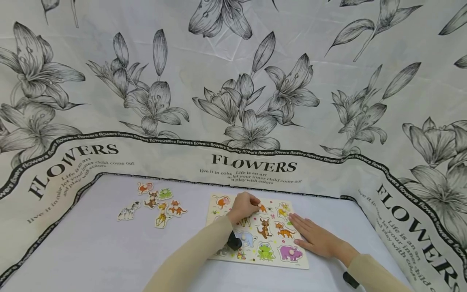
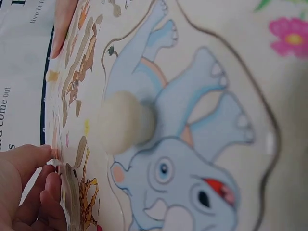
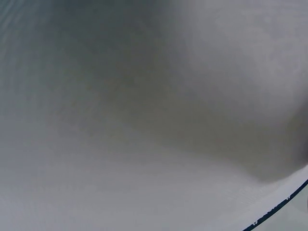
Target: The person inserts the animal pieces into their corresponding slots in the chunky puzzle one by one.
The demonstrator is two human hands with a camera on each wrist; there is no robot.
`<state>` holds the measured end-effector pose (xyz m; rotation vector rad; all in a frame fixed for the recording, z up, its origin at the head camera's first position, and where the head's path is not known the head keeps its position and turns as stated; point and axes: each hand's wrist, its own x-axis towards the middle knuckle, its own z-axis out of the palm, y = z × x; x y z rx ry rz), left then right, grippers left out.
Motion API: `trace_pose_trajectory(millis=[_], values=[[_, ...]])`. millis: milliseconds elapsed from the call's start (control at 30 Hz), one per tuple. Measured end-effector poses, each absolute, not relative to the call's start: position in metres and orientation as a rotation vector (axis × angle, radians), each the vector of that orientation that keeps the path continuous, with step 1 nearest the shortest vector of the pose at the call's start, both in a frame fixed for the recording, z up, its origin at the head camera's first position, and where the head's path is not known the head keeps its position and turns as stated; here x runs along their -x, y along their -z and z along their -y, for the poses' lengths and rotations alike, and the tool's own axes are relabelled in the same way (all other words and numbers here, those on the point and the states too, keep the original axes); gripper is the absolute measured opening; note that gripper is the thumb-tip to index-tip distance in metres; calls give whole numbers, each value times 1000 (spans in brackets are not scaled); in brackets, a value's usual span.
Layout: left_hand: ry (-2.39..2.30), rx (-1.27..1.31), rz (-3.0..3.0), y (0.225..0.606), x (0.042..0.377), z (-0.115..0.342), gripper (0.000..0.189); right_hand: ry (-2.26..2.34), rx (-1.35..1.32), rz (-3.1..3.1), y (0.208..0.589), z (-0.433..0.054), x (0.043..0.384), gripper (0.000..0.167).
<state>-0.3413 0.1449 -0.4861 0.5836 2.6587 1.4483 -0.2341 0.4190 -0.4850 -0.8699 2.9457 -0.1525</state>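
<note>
A wooden puzzle board (image 1: 255,259) with animal pictures lies on the table. My left hand (image 1: 244,207) reaches over it and pinches a small orange animal puzzle piece (image 1: 262,208) in the top row. In the left wrist view, the curled fingers of the left hand (image 2: 36,192) are at the far side of the board, and a blue rhino piece (image 2: 163,96) with a round knob (image 2: 120,122) fills the front. My right hand (image 1: 315,237) rests with straight fingers on the board's right edge. A purple hippo piece (image 1: 290,253) and a green frog piece (image 1: 265,251) lie near it.
Left of the board lie several loose animal pieces, among them a zebra (image 1: 128,211), a giraffe (image 1: 161,215) and a green frog (image 1: 165,194). A white cloth (image 1: 109,251) covers the table, and a flower-printed curtain (image 1: 175,162) stands around it. The right wrist view shows mostly blurred white cloth.
</note>
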Motion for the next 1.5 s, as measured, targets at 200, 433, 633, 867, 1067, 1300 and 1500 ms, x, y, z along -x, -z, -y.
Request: trace_pose_trajectory(millis=[200,433,633,867,1067,1300,1500], values=[[-1463,-635,-2636,485,335,-138,16,168,833,-2925,486,-419,235,69],[-1476,-613,-2645,481,331,-128,15,177,871,-2930,487,-420,236,69],[-1547,-591,-2581,475,326,-117,22,189,874,-2936,486,-418,234,68],[-1531,-620,-2639,474,324,-104,21,197,879,-2942,484,-417,234,68],[-1498,-612,-2727,481,326,-94,19,181,886,-2933,485,-417,233,68],[-1528,-601,-2732,485,323,-77,18,177,887,-2949,487,-418,233,68],[-1504,-627,-2752,490,320,-60,19,168,932,-2979,489,-419,234,67]])
